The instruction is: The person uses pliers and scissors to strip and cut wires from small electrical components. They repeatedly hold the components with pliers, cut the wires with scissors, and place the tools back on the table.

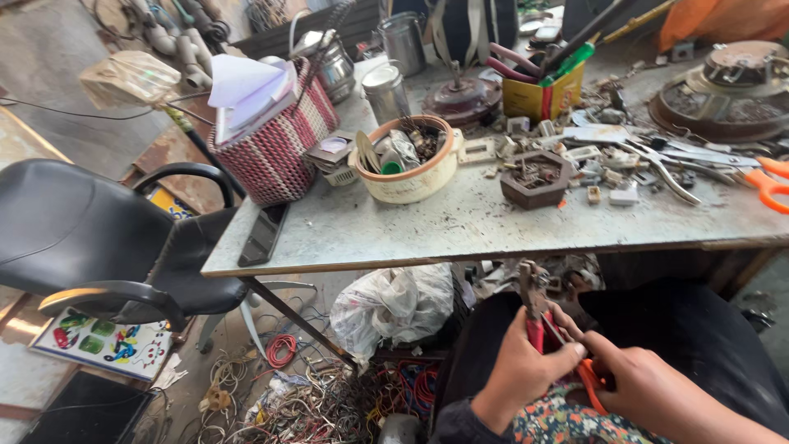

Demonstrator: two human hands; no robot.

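Note:
Below the table's front edge, over my lap, my left hand (526, 362) grips the red handles of a pair of pliers (530, 300) whose dark metal jaws point up. My right hand (637, 374) is close beside it, fingers closed on a small orange-handled tool (590, 382). The two hands touch at the fingertips around the pliers' handles. What the jaws hold is too small to tell.
A worn grey table (427, 234) carries a striped woven basket (275, 152), a cream bowl of parts (408, 177), a yellow tool box (546, 94), orange-handled scissors (768, 185), metal cans and loose hardware. A black chair (99, 238) stands left. Tangled wires (312, 403) and a plastic bag (394, 304) lie on the floor.

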